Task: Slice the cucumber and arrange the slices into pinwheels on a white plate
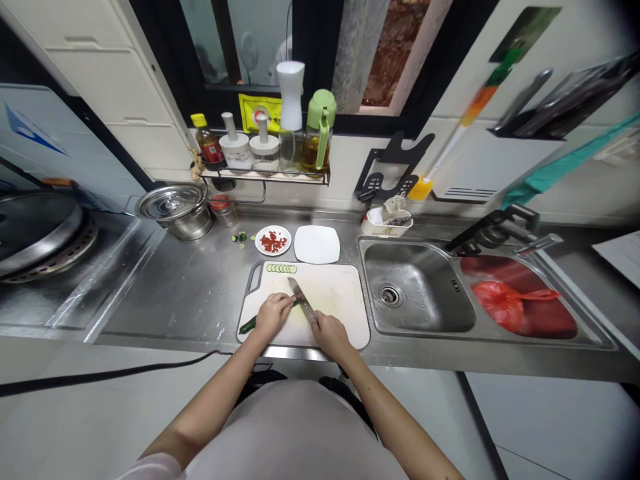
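A white cutting board (335, 293) lies on the steel counter in front of me. My left hand (273, 313) is curled over a green cucumber (247, 326), whose end sticks out to the left. My right hand (331, 333) grips the handle of a knife (301, 300), its blade angled up and left and meeting the cucumber by my left fingers. A row of cucumber slices (282, 269) lies along the board's far edge.
Behind the board stand a small plate of chopped red chili (273, 241) and an empty white square plate (317, 244). A steel pot (176, 210) sits at left, a sink (417, 293) at right with a red bag (505, 303) in its second basin. Condiment bottles fill a shelf (265, 175).
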### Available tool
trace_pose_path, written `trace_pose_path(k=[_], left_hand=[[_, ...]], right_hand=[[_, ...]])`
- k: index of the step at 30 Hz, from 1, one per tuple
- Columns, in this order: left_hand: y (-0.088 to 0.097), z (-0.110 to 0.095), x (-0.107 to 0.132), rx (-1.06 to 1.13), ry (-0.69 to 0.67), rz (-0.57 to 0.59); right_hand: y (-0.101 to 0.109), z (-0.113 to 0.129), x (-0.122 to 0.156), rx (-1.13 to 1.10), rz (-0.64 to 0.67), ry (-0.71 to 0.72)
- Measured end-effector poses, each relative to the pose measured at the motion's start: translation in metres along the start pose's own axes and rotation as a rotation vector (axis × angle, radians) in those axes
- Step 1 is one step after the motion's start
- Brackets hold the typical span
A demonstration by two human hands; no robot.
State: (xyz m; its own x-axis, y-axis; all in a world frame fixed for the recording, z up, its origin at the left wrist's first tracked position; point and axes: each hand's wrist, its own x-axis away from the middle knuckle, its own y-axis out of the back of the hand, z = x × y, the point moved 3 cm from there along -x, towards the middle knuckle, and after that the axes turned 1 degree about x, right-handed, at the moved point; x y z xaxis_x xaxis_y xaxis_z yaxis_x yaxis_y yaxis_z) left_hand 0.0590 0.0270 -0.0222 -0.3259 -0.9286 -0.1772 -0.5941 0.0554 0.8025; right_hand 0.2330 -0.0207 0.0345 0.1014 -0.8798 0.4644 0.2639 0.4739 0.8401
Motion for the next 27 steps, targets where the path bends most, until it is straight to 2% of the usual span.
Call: trace_pose_path(k=[13, 27], left_hand=[[0.001, 0.001, -0.002, 0.010, 0.006, 0.030], [0.000, 0.002, -0.002, 0.013, -0.064, -0.035]], right_hand=[[-0.002, -0.006, 0.014, 0.014, 0.019, -0.006], [-0.001, 0.002, -0.009, 0.001, 0.045, 0.020]])
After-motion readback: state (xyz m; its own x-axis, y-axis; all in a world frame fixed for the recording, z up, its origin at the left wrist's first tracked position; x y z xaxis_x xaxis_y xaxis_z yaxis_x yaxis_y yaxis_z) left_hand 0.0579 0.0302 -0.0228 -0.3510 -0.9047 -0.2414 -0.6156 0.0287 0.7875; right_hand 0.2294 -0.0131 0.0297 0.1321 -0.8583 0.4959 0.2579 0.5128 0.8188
